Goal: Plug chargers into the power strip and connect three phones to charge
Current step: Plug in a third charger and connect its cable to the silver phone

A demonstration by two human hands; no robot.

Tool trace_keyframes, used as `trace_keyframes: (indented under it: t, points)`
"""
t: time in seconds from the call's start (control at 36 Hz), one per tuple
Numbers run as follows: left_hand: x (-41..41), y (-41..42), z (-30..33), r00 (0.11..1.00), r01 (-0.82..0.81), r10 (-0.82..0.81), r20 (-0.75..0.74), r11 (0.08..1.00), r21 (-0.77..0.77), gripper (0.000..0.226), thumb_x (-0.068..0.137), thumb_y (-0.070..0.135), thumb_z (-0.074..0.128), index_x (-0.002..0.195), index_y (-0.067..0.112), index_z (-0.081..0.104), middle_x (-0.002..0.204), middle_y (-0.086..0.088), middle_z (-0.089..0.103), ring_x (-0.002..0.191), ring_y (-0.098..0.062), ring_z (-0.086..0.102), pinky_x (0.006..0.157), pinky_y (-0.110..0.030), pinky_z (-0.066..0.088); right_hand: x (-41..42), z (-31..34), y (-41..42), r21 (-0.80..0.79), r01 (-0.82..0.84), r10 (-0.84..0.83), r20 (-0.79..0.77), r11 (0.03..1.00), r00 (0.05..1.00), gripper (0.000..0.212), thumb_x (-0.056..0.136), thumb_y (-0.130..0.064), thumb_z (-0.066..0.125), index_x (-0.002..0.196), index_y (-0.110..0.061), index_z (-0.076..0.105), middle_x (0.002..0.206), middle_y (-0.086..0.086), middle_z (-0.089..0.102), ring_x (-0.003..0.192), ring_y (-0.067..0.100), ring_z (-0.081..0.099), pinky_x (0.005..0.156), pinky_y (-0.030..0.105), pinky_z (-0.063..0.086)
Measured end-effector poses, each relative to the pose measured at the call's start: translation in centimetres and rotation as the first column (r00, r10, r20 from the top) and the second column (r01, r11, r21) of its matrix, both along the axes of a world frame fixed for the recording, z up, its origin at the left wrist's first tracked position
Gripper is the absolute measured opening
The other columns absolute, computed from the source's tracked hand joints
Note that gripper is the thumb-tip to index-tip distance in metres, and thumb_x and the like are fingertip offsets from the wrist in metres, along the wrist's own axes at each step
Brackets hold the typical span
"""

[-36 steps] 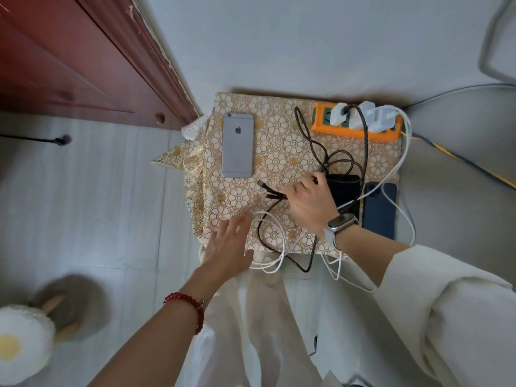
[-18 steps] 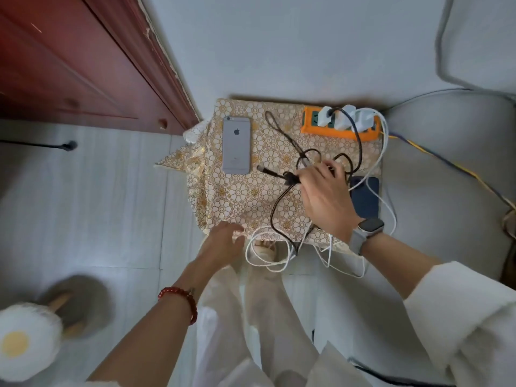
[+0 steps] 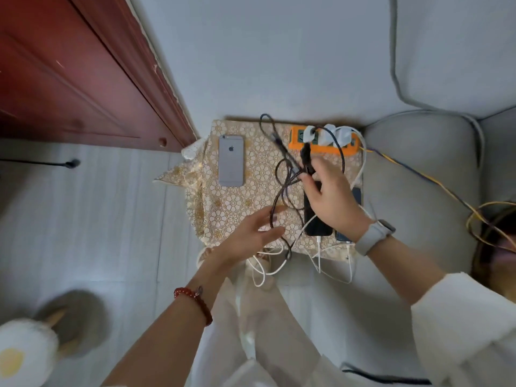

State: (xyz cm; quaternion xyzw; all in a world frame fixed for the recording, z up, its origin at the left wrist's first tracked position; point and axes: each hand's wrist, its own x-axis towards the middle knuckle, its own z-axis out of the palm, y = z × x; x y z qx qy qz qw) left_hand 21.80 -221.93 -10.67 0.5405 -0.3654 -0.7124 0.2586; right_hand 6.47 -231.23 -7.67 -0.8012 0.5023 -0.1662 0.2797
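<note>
Her right hand [image 3: 332, 202] pinches the black cable [image 3: 282, 188] above the black phone [image 3: 317, 224], hiding most of it; a dark blue phone [image 3: 357, 195] barely shows. Left hand [image 3: 251, 236] spread, blurred. Silver phone [image 3: 231, 161] lies apart on the worktop [image 3: 259, 152].
</note>
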Motion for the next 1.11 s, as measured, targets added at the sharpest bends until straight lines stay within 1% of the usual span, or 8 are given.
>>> trace_keyframes:
  t: [0.11,0.33,0.5,0.67,0.81,0.89,1.0,1.11]
  points:
    - [0.3,-0.2,0.4,0.988,-0.151,0.154,-0.022,0.983,0.102,0.013,0.095,0.014,0.046,0.094,0.013,0.059,0.097,-0.002,0.067,0.096,-0.018,0.065,0.092,-0.035,0.048,-0.5,-1.2,0.6,0.163,-0.035,0.035,0.002,0.986,0.999,0.019,0.091,-0.01,0.048,0.1,0.004,0.057,0.074,0.004,0.054,0.063,0.021,0.044,0.056,0.029,0.034]
    - [2.9,3.2,-0.7,0.996,-0.056,0.074,-0.052,0.956,0.288,0.012,0.094,0.014,0.049,0.097,0.012,0.061,0.086,-0.01,0.068,0.094,-0.026,0.067,0.09,-0.034,0.052,-2.0,-2.1,2.7,0.305,-0.21,0.229,-0.029,0.929,0.973,0.018,0.087,-0.013,0.057,0.085,0.002,0.065,0.07,0.013,0.064,0.056,0.017,0.052,0.055,0.031,0.04]
    - [3.4,5.2,-1.0,0.995,0.095,-0.091,-0.026,0.926,0.365,0.031,0.065,0.027,0.065,0.094,0.02,0.071,0.094,-0.006,0.072,0.103,-0.021,0.064,0.1,-0.033,0.045,-3.7,-2.8,5.0,0.302,-0.396,0.448,-0.126,0.867,0.885,0.026,0.083,-0.021,0.051,0.098,-0.011,0.07,0.109,0.005,0.067,0.112,0.025,0.055,0.1,0.041,0.038]
    - [3.4,5.8,-2.3,0.993,-0.114,0.115,0.026,0.876,0.469,0.02,0.094,0.008,0.045,0.098,0.009,0.064,0.088,-0.017,0.061,0.087,-0.025,0.063,0.089,-0.038,0.053,-3.8,-4.1,5.9,0.356,-0.175,0.193,-0.015,0.918,0.981,0.029,0.09,-0.003,0.047,0.112,-0.009,0.064,0.126,0.007,0.057,0.121,0.02,0.047,0.101,0.027,0.034]
    - [3.6,5.9,-2.2,0.989,-0.127,0.078,0.128,0.89,0.438,0.022,0.095,0.005,0.038,0.101,0.006,0.059,0.074,-0.012,0.058,0.078,-0.024,0.062,0.064,-0.019,0.056,-3.5,-6.0,5.4,0.437,0.045,-0.025,-0.053,0.898,0.998,0.033,0.092,-0.003,0.041,0.122,-0.008,0.055,0.127,0.009,0.056,0.079,-0.001,0.059,0.069,0.013,0.045]
    - [3.6,6.2,-2.3,0.99,-0.118,0.069,0.127,0.894,0.432,0.026,0.095,0.001,0.037,0.101,0.008,0.061,0.062,-0.005,0.056,0.065,-0.019,0.063,0.073,-0.028,0.056,-3.4,-7.5,3.3,0.481,0.395,-0.383,-0.128,0.782,0.915,0.04,0.092,-0.005,0.043,0.132,-0.008,0.042,0.136,0.013,0.045,0.114,0.026,0.052,0.095,0.037,0.046]
    - [3.7,6.4,-2.8,0.975,-0.216,0.167,0.149,0.874,0.435,0.028,0.096,0.002,0.039,0.105,0.01,0.065,0.06,-0.004,0.041,0.051,-0.015,0.05,0.087,-0.049,0.05,-2.9,-8.4,0.5,0.728,0.403,-0.429,-0.164,0.555,0.888,0.055,0.096,-0.019,0.043,0.144,-0.011,0.019,0.151,0.006,0.026,0.139,0.022,0.024,0.113,0.038,0.024]
    - [3.4,5.7,-2.4,0.944,-0.323,0.271,0.19,0.879,0.351,0.028,0.095,0.001,0.039,0.111,0.004,0.062,0.051,0.002,0.044,0.041,-0.01,0.049,0.083,-0.051,0.046,-2.5,-7.8,-0.8,0.731,0.362,-0.409,-0.124,0.579,0.904,0.022,0.097,-0.013,0.038,0.111,0.0,0.048,0.084,0.007,0.058,0.076,0.022,0.06,0.081,0.037,0.048]
